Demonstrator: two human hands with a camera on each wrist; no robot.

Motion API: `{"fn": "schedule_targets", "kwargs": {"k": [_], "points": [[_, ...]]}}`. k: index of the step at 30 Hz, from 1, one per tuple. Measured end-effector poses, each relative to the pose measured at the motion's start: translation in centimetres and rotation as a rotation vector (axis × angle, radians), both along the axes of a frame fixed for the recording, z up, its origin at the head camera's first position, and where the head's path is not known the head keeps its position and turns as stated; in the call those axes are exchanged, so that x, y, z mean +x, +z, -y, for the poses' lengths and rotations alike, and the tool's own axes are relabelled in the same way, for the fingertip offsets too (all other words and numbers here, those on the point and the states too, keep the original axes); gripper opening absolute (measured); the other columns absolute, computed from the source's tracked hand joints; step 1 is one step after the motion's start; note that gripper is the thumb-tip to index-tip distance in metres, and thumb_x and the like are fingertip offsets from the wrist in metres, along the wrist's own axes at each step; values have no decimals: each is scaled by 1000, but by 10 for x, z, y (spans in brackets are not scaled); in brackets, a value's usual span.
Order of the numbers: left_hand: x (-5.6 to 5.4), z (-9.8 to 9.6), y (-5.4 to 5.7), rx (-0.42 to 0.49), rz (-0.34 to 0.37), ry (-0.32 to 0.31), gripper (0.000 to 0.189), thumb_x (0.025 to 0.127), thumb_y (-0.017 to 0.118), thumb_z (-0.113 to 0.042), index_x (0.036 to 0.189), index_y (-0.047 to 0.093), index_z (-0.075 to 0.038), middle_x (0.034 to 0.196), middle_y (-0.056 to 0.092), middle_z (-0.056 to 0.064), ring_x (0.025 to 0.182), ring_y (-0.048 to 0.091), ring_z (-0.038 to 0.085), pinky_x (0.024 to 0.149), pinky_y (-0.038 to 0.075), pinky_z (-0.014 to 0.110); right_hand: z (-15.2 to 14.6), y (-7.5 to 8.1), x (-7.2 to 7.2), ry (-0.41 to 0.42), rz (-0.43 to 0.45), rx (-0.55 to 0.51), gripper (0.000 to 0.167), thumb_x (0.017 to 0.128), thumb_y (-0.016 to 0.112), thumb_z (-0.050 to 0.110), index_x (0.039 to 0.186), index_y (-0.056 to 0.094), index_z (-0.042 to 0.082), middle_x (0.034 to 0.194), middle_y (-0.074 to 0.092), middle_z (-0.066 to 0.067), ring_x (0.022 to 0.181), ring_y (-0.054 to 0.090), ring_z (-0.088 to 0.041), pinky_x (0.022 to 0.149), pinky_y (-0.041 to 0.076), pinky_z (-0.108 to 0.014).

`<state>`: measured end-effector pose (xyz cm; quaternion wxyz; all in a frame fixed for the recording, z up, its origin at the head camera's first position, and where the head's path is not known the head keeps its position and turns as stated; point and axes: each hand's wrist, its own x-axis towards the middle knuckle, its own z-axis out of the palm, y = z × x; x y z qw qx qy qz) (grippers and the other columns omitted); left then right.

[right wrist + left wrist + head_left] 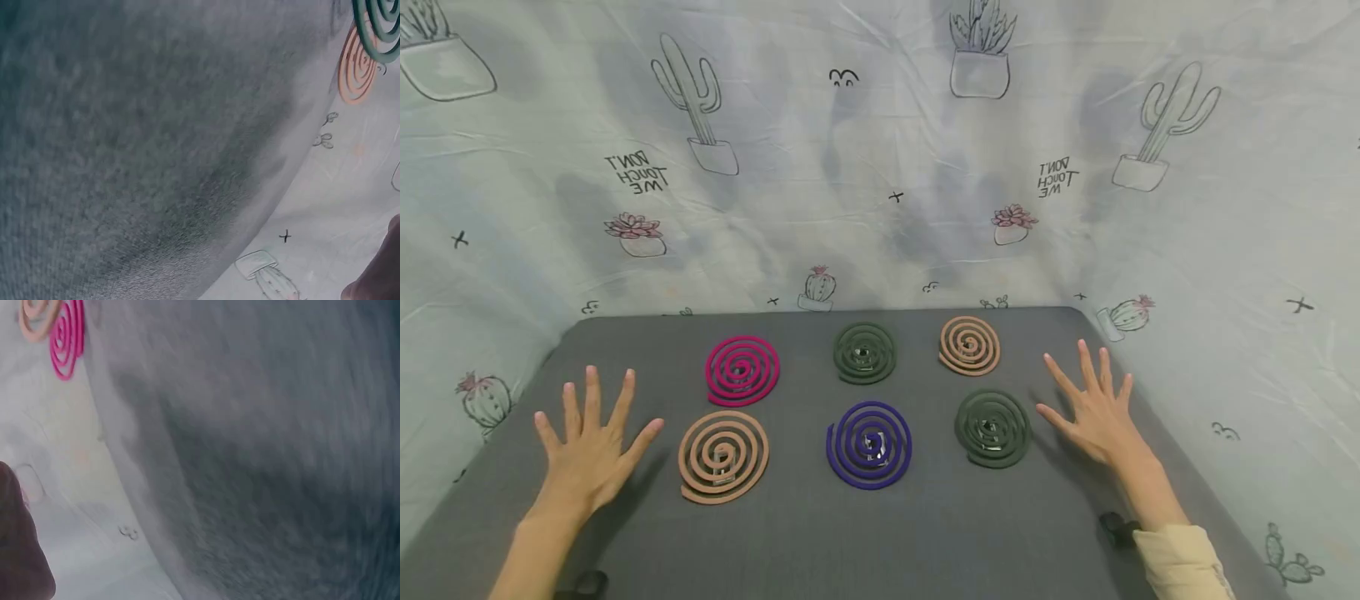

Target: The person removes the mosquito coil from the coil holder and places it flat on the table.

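Several flat spiral mosquito coils lie on a grey table in two rows. The back row has a magenta coil [742,337], a green coil [865,325] and an orange coil [970,319]. In front of them are another orange coil [723,413], a dark blue coil [870,403] and a second green coil [992,392]. My left hand [585,458] hovers with spread fingers left of the front orange coil, holding nothing. On the other side my right hand [1101,417], fingers spread too, is held right of the front green coil, apart from it.
The grey table [790,550] has rounded far corners. A pale cloth [880,142] printed with cacti hangs behind it and along both sides. Small shiny metal-looking pieces show at the coils' centres. A dark band sits at each wrist, and a cream sleeve [1183,562] covers my right forearm.
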<state>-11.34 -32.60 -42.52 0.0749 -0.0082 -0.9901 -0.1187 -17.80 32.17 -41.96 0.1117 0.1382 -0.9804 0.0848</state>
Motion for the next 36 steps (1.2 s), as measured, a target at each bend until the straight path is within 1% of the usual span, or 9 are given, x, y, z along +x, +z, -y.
{"fn": "schedule_targets", "kwargs": {"k": [6, 9, 14, 18, 22, 26, 29, 34, 36], "points": [[7, -29, 6, 39, -2, -81, 77, 99, 35, -51, 150, -16, -24, 150, -36, 8, 135, -35, 37, 96, -28, 70, 5, 1, 6, 55, 14, 13, 75, 92, 52, 52, 153, 13, 32, 160, -6, -12, 144, -13, -40, 100, 6, -80], [10, -46, 7, 112, 9, -144, 77, 100, 37, -46, 151, -16, -22, 151, -35, 7, 136, -33, 38, 96, -28, 70, 7, 4, 10, 102, 43, -28, 73, 93, 54, 47, 153, 17, 28, 160, -1, -14, 145, -11, -39, 103, 7, -77], [14, -73, 9, 263, 52, -242, 76, 100, 38, -40, 151, -15, -21, 153, -31, 7, 139, -26, 41, 98, -26, 71, 10, 6, 18, 156, 111, -129, 70, 94, 55, 39, 153, 20, 25, 160, 4, -14, 146, -7, -37, 107, 6, -72], [15, -94, 9, 332, 54, -300, 76, 100, 41, -38, 152, -12, -23, 156, -25, 7, 141, -21, 41, 102, -22, 70, 10, 6, 23, 165, 162, -241, 66, 95, 56, 34, 152, 23, 25, 160, 7, -9, 147, -4, -34, 104, 11, -74], [11, -115, 10, 392, 32, -349, 76, 100, 44, -35, 152, -9, -25, 158, -19, 4, 144, -18, 37, 105, -18, 69, 11, 5, 25, 189, 172, -351, 61, 96, 55, 27, 150, 27, 27, 159, 14, -2, 147, 2, -32, 100, 15, -76], [6, -135, 8, 444, 16, -402, 76, 99, 47, -33, 153, -5, -25, 159, -15, 2, 145, -16, 35, 106, -12, 71, 14, 4, 25, 222, 157, -412, 56, 96, 55, 22, 147, 34, 29, 157, 24, -1, 146, 10, -31, 100, 18, -75], [3, -151, 9, 476, 14, -445, 75, 98, 50, -33, 154, -1, -27, 160, -10, 0, 146, -13, 33, 108, -9, 70, 16, 3, 25, 238, 154, -441, 53, 96, 56, 19, 145, 39, 30, 154, 30, 0, 146, 14, -23, 102, 21, -73], [-7, -180, 15, 558, -5, -542, 72, 97, 55, -31, 153, 11, -28, 161, 2, -2, 147, -2, 32, 112, -2, 67, 16, 0, 27, 251, 160, -486, 49, 95, 56, 16, 141, 45, 29, 152, 35, 3, 141, 17, 1, 104, 25, -69], [-10, -192, 16, 612, -18, -581, 70, 96, 57, -28, 153, 17, -28, 160, 9, -2, 147, 5, 32, 114, 6, 64, 16, 1, 27, 259, 169, -498, 47, 96, 55, 15, 140, 47, 28, 151, 37, 3, 139, 19, 5, 110, 27, -59]]}}
